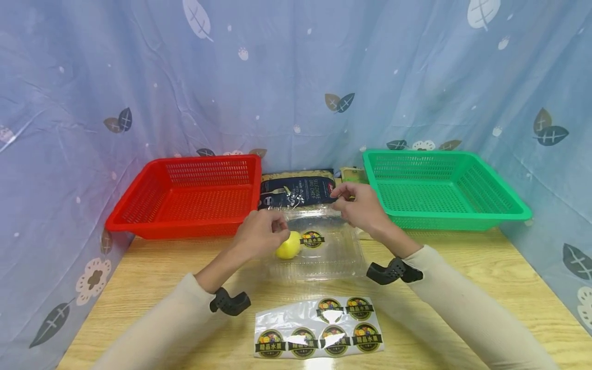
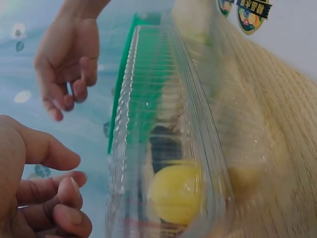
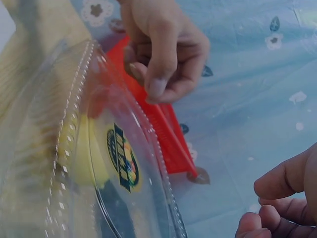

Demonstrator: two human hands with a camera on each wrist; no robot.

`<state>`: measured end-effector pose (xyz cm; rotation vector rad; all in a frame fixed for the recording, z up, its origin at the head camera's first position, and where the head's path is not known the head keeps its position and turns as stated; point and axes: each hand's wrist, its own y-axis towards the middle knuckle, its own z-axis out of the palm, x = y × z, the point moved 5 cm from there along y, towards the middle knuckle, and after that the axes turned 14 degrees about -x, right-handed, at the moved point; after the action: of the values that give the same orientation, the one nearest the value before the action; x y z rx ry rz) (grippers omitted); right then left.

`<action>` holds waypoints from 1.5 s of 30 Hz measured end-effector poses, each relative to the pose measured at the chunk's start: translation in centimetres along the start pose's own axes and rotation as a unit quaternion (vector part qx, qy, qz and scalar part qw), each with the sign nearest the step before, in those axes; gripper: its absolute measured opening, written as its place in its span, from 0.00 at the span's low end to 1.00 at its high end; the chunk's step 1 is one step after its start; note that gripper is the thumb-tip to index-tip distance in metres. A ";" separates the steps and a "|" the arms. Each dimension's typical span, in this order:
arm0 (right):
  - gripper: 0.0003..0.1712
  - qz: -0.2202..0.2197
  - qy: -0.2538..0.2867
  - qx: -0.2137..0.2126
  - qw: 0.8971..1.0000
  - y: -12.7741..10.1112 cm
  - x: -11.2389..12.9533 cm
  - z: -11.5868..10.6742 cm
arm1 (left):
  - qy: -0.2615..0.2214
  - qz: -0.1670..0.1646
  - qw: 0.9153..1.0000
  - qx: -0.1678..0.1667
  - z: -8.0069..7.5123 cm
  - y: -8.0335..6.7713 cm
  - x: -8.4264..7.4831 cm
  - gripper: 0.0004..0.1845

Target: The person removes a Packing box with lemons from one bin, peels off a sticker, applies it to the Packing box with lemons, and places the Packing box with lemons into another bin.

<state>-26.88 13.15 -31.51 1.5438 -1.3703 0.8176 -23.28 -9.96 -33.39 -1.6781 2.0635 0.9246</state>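
Note:
A clear plastic clamshell box (image 1: 324,259) lies shut on the wooden table with a yellow lemon (image 1: 289,245) inside and a round fruit sticker (image 1: 312,239) on its lid. My left hand (image 1: 276,226) hovers at the box's left rim above the lemon, fingers loosely curled. In the left wrist view the left hand (image 2: 39,193) holds nothing and stands apart from the box (image 2: 163,99). My right hand (image 1: 341,198) hangs over the box's far right corner, fingers also loosely curled and empty. The right wrist view shows the lid sticker (image 3: 123,157).
A red basket (image 1: 185,226) stands at the back left and a green basket (image 1: 444,221) at the back right. A dark food packet (image 1: 296,191) lies between them. A sheet of several stickers (image 1: 319,331) lies near the table's front edge.

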 end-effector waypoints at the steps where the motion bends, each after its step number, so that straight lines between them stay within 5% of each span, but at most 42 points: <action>1: 0.10 -0.001 0.006 -0.001 1.000 0.0 -0.1 -0.2 | 0.001 -0.004 1.000 -0.003 -0.1 -0.1 0.2 0.05; 27: 0.10 0.017 0.042 -0.067 0.997 0.0 -3.4 -7.5 | -0.071 -0.038 0.996 -0.049 -1.2 -2.3 4.7 0.18; 45: 0.10 0.043 0.118 -0.183 0.975 -1.0 -7.6 -13.7 | -0.121 -0.102 0.986 -0.043 -0.2 -3.1 7.4 0.19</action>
<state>-26.07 28.78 -33.29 1.0738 -1.3311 0.7256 -22.14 -15.89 -38.62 -1.6878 1.6828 1.1006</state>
